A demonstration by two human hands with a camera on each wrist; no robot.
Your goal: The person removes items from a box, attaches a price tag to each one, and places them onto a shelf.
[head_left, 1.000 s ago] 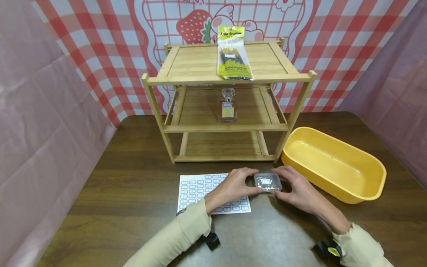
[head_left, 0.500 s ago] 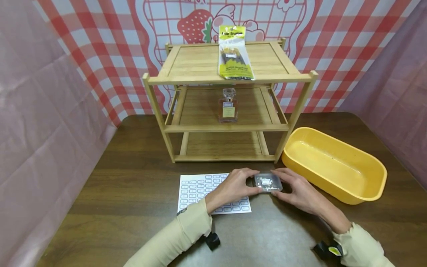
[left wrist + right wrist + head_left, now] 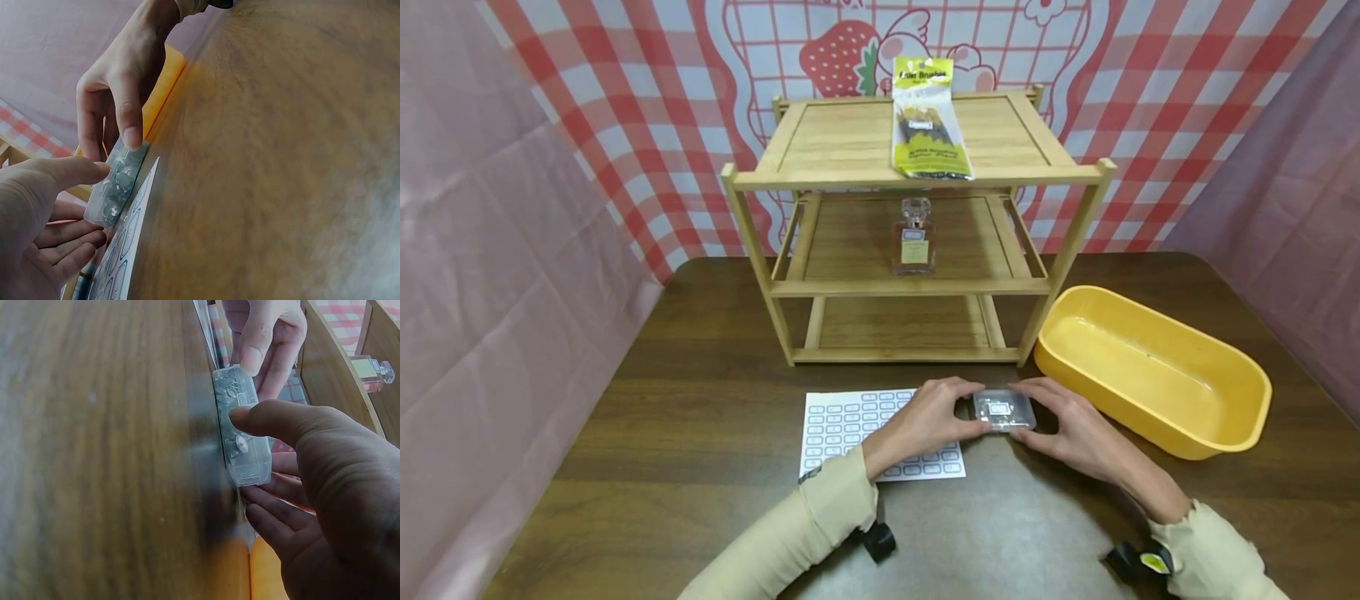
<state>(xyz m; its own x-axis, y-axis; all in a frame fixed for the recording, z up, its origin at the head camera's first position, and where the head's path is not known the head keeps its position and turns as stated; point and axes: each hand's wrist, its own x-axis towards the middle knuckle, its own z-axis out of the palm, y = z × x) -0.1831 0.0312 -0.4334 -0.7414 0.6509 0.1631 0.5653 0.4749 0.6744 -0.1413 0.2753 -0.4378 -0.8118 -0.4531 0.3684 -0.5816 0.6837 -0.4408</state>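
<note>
A small clear plastic box (image 3: 1015,415) lies low over the table in front of the shelf, a white label on its lid. Silvery disc-headed pieces like thumbtacks show through its side in the right wrist view (image 3: 240,444). My left hand (image 3: 931,412) holds the box's left end between thumb and fingers. At the opposite end, my right hand (image 3: 1071,429) grips it the same way, thumb on the near side. Under my left wrist lies a white sheet of blue-framed labels (image 3: 823,433), partly covered by that hand and forearm.
Behind the hands stands a three-tier wooden shelf (image 3: 835,287). A bag of artist brushes (image 3: 928,150) lies on its top tier and a perfume bottle (image 3: 913,250) stands on the middle one. To the right sits a yellow plastic basin (image 3: 1157,375).
</note>
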